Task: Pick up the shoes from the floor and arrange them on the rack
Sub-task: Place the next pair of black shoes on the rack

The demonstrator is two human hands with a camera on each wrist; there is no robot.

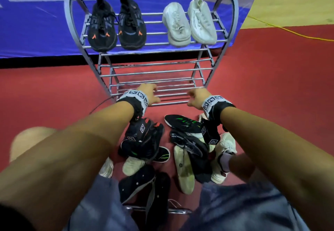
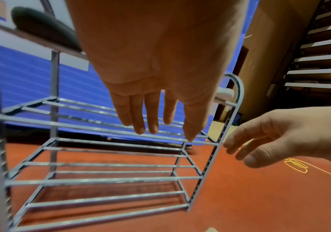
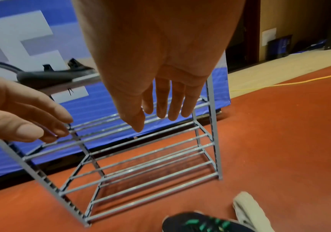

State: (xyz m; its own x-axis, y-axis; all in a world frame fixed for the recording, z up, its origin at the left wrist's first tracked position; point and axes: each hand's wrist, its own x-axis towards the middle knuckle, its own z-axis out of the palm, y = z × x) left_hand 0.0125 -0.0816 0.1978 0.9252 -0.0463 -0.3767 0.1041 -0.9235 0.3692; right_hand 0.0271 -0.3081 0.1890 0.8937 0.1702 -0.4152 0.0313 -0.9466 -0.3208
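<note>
Both hands hover empty at frame center before the rack (image 1: 155, 64). Left hand (image 1: 149, 93) fingers (image 2: 139, 119) are straight and slightly apart; right hand (image 1: 196, 98) fingers (image 3: 172, 106) likewise. The top shelf holds black shoes (image 1: 115, 26) and white shoes (image 1: 188, 23). The remaining shoes (image 1: 173, 149) lie piled on the floor (image 1: 271, 77) at lower center.

We see even, fairly dim indoor light, glints on the rack's (image 1: 148, 64) metal bars, soft shadows beneath it, motion blur in both wrist views, and wide-angle bending at the edges.
</note>
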